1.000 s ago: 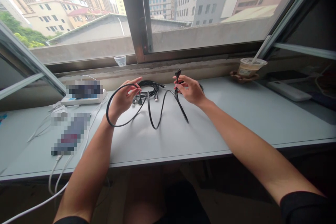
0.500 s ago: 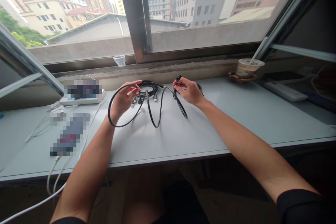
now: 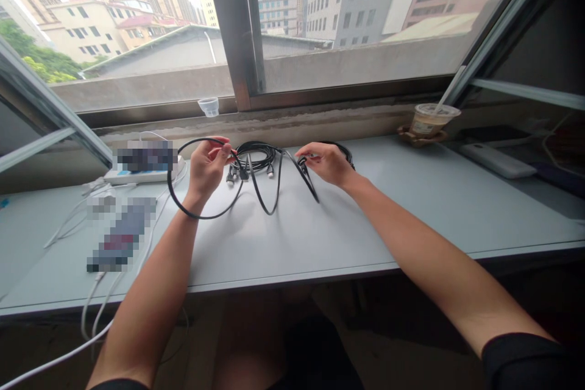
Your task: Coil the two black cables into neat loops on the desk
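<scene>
A black cable hangs in loose loops between my two hands above the white table. My left hand pinches it between thumb and fingers, with a wide loop hanging round the wrist. The fingers of my right hand are closed on the cable's other part, near a black end piece. Behind the loops a coiled black cable lies on the table, with metal-tipped plugs beside it. Another black coil is partly hidden behind my right hand.
To the left lie a white power strip, white cords and a blurred dark flat object. A clear plastic cup stands on the sill. At right are a drink cup with straw in a cardboard holder and a white flat object.
My left hand has moved a little left and up, turning with the cable, and its loop has shifted left. The right hand's fingers have lowered slightly, tipping the end piece down.
</scene>
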Tool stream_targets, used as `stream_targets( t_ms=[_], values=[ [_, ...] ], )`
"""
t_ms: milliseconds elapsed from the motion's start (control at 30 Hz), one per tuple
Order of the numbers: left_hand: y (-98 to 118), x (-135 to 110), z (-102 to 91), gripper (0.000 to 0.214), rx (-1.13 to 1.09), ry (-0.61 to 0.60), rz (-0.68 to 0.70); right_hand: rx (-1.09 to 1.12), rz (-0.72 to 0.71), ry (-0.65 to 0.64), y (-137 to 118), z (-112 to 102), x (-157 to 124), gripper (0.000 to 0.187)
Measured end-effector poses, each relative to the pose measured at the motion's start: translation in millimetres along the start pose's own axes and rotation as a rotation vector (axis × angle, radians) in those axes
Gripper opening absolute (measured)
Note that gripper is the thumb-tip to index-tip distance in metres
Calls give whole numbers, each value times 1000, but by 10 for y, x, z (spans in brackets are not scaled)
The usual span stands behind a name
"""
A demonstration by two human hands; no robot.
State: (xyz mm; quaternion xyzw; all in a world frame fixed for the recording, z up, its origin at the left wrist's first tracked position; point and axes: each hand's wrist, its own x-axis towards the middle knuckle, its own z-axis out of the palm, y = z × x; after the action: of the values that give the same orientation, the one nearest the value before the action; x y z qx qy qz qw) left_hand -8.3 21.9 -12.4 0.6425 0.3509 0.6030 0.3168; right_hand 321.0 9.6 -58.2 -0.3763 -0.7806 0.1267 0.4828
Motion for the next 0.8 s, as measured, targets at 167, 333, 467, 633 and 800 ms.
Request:
stream_targets(
  t_ms=[167,333,467,633,800],
  values=[
    [171,-97,124,52,22,-141,-170,-126,-219,-164,-158,10,22,22],
    [249,-195,299,54,55,-267,-342,-186,-352,-157,-368,66,39,21],
    [318,-290,400,54,23,-408,-388,-223,-431,-220,-490,138,37,31],
    [401,-363,431,58,29,-619,-407,-198,-343,-274,-575,183,2,34],
    [344,-363,460,54,-19,-566,-373,-93,-36,-345,-607,178,-47,20]
  ],
)
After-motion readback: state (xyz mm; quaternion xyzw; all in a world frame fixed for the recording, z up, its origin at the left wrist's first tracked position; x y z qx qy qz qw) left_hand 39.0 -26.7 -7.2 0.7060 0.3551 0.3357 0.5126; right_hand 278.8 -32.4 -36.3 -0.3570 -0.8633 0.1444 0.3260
